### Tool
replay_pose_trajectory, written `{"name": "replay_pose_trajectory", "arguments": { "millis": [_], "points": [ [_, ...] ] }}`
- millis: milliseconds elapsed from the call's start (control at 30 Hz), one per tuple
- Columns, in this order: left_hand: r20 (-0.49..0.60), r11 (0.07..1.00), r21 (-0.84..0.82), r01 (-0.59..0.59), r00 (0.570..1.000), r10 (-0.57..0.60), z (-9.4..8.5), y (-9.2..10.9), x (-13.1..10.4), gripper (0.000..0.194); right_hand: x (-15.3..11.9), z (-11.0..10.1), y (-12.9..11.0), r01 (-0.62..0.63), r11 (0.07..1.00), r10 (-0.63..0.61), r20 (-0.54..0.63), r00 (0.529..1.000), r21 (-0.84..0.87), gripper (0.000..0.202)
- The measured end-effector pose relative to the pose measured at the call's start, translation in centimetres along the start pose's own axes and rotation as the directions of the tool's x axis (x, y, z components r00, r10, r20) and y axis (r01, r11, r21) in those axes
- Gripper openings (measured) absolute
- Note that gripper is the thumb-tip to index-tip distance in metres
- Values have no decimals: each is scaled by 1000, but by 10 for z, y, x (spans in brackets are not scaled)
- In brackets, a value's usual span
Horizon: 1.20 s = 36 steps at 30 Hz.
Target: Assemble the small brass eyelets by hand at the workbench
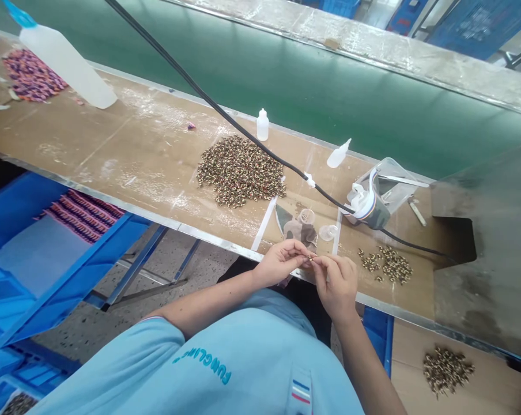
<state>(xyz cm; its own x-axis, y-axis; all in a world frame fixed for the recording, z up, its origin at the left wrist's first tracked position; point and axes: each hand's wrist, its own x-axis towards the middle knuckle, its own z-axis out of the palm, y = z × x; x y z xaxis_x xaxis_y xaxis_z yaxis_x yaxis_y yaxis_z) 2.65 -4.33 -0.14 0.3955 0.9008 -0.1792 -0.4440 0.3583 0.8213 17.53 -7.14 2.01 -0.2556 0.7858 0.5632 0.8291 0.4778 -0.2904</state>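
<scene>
Left hand (282,262) and right hand (338,282) meet fingertip to fingertip, both closed in a fine pinch on a small gold-coloured piece (311,259). That piece sits between them, above the near metal edge (200,233) of the bench, and the fingers hide most of it. The likeliest trouble is a slip: with so little to grip, uneven pressure from either thumb could flick the piece over the edge towards the lap or floor.

Just beyond the fingertips are a camouflage cloth (308,233), a clear cup (306,216) and a clear dish (328,232); a careless forward reach could knock the cup or ruck the cloth. Whether either vessel contains liquid, I cannot tell. To the right of the right hand, a small heap of pieces (396,268) could scatter if that hand swings outward. Farther away, ahead and to the left, a larger heap (243,170) could spread if brushed. A black cable (286,166) crosses beyond both hands, so a raised hand might snag it.
</scene>
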Motion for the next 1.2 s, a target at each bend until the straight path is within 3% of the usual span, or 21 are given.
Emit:
{"name": "replay_pose_trajectory", "arguments": {
  "millis": [167, 367, 567, 767, 933, 1100, 1200],
  "points": [
    [-3, 998, 21, 51, 999, -51, 2, -1, 1, 27, -4, -3, 10, -134, 991, 133, 68, 989, 4, 9],
    [-16, 993, 67, 94, 996, -93, 2, 0, 2, 24, -19, -15, 57, -341, 905, 349, -16, 937, -254, 28],
    [-15, 990, 87, 108, 994, -107, 2, 2, 3, 22, -17, -22, 72, -262, 889, 247, -87, 965, -376, 23],
    [-13, 991, 91, 102, 995, -101, 3, 4, 2, 22, -3, -11, 61, -155, 930, 185, 59, 981, -335, 18],
    [-11, 989, 93, 114, 994, -113, 3, 6, 2, 23, 3, -6, 63, -81, 915, 127, 92, 988, -395, 17],
    [-21, 988, 75, 137, 990, -136, 2, 6, 4, 27, 1, -7, 64, -132, 933, 173, 95, 980, -334, 19],
    [-17, 983, 74, 166, 986, -165, 2, 8, 5, 30, 2, -9, 53, -231, 965, 242, 83, 967, -125, 16]
  ]
}}
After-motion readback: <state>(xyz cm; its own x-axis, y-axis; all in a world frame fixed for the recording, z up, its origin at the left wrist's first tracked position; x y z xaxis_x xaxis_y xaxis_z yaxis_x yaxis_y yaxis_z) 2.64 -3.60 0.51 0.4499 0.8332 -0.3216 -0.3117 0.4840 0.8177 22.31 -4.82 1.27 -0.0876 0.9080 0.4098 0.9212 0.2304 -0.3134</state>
